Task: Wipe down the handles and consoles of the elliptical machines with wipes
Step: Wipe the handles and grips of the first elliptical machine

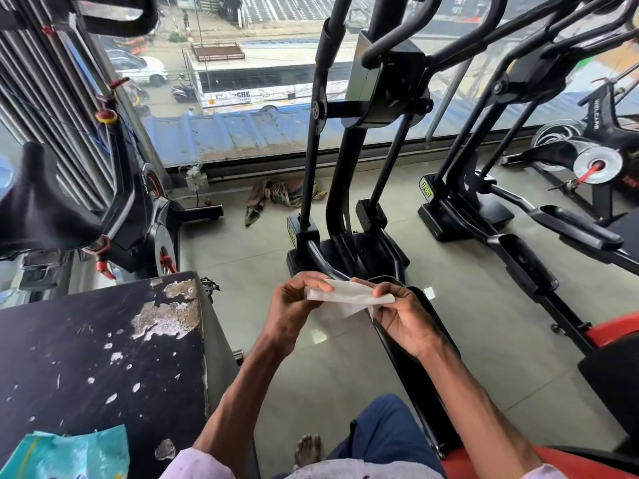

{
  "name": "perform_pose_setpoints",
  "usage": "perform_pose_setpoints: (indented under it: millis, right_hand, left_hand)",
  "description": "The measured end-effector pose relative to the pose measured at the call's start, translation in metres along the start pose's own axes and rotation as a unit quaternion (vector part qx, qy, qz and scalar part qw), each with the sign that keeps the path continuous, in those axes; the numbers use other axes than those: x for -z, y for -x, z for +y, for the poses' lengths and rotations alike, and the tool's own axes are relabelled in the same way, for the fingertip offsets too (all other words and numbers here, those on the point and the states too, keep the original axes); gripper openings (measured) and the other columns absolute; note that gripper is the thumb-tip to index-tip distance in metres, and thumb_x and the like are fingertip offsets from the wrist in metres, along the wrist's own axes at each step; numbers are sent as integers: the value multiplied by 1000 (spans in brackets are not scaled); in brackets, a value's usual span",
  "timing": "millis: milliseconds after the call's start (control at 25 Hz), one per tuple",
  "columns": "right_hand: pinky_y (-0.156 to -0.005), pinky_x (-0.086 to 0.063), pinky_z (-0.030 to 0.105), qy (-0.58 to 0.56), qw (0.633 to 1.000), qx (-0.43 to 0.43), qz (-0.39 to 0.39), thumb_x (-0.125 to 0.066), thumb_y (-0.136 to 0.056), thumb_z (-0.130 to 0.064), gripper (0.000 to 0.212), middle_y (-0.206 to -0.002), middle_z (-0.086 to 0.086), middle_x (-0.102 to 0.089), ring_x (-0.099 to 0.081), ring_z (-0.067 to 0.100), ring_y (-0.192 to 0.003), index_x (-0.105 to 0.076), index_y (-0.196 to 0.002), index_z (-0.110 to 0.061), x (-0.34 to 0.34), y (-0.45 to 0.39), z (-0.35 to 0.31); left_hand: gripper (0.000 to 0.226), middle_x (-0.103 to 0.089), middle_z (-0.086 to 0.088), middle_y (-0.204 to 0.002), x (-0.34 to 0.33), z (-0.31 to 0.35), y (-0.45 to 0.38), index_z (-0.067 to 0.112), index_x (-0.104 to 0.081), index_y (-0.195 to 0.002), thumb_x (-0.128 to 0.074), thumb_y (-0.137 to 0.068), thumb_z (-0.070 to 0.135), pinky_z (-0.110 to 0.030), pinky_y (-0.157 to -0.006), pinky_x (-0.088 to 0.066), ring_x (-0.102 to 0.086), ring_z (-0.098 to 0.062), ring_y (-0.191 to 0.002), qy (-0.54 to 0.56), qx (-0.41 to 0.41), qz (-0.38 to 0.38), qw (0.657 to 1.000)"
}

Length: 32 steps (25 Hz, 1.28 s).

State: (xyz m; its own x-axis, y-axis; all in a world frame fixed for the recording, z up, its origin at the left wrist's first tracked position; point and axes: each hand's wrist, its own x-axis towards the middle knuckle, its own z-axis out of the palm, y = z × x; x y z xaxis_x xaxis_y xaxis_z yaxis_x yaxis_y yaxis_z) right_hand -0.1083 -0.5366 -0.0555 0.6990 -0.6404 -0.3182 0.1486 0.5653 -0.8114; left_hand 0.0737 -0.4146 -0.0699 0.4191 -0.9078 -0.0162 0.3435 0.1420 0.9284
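A white wipe (349, 296) is stretched between both hands in front of me, low in the view. My left hand (294, 305) pinches its left end and my right hand (403, 314) pinches its right end. A black elliptical machine (349, 140) stands directly ahead by the window, its handles (325, 46) and the back of its console (383, 74) rising to the top of the view. A second elliptical (484, 160) stands to the right. A teal wipe packet (69, 454) lies on the black box at lower left.
A worn black box (103, 357) with peeling surface is at my left. A spin bike (131, 209) stands behind it, another bike (587, 157) at far right. A crumpled cloth (276, 195) lies on the floor by the window. Grey tiled floor (249, 271) lies between machines.
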Motion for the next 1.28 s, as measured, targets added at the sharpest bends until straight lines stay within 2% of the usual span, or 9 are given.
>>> perform_pose_setpoints:
  millis: [120,280,480,600,680,880,1040,1200,1280]
  right_hand:
    - [-76,-58,24,-32,999,-6,-1,-51,-82,0,25,-129,27,-63,-63,33,-119,-74,-72,-1,-5,4,-9]
    - [-80,-60,30,-13,999,16,50,-61,-87,-5,11,-128,28,-63,-62,34,-118,-68,-96,-3,-3,-5,-10]
    - [-82,-56,35,52,994,43,90,-69,-74,4,53,-121,19,-69,-63,28,-108,-56,-124,-6,-4,-16,-6]
    - [-80,-54,33,108,992,43,50,-68,-78,7,54,-122,17,-68,-65,22,-101,-55,-129,-7,-12,-14,-10]
    - [-85,-54,39,176,983,41,38,-71,-82,6,52,-122,16,-69,-66,22,-100,-59,-128,-13,-16,-16,-8]
    - [-67,-57,24,319,932,76,153,-82,-79,-5,43,-104,8,-73,-68,19,-90,-66,-117,-17,-31,-23,3]
    - [-66,-61,32,279,938,47,202,-82,-79,-5,39,-105,10,-72,-71,24,-93,-66,-113,-17,-35,-26,14]
    - [-67,-62,34,241,947,43,207,-78,-83,-4,36,-106,17,-72,-72,24,-86,-64,-116,-10,-39,-26,16]
    - [-75,-62,38,218,956,42,194,-77,-85,-8,37,-109,20,-70,-70,23,-88,-62,-119,-9,-38,-26,15]
  left_hand:
    - [44,-68,-9,-105,4,3,-1,13,-73,-85,-59,-71,-26,-31,-82,-51,-63,-22,-101,26,-21,-27,999]
    - [41,-66,-7,-108,4,8,3,9,-66,-101,-67,-70,-17,-30,-74,-53,-62,-21,-101,31,-19,-78,996]
    - [82,-62,-15,-125,15,14,2,18,-45,-140,-66,-66,-12,-32,-78,-51,-61,-22,-109,1,127,-185,974]
    - [64,-68,-12,-111,9,11,2,18,-54,-132,-76,-73,31,-34,-80,-46,-61,-24,-96,-33,179,-129,975]
    - [55,-70,-3,-98,1,3,3,14,-63,-118,-77,-74,43,-33,-75,-44,-60,-17,-86,-97,170,-92,976]
    - [52,-66,-5,-103,-19,-9,13,19,-55,-115,-86,-75,31,-22,-64,-54,-66,-15,-83,-197,121,-17,973]
    - [71,-57,9,-106,-32,-25,21,28,-40,-120,-82,-65,42,-29,-68,-56,-61,-12,-88,-386,10,70,920]
    - [39,-58,9,-97,-35,-31,18,28,-48,-97,-77,-71,33,-36,-62,-52,-59,-15,-81,-434,-1,134,891]
    - [18,-65,9,-87,-34,-29,16,26,-58,-81,-76,-76,26,-32,-59,-52,-63,-13,-73,-399,7,144,906]
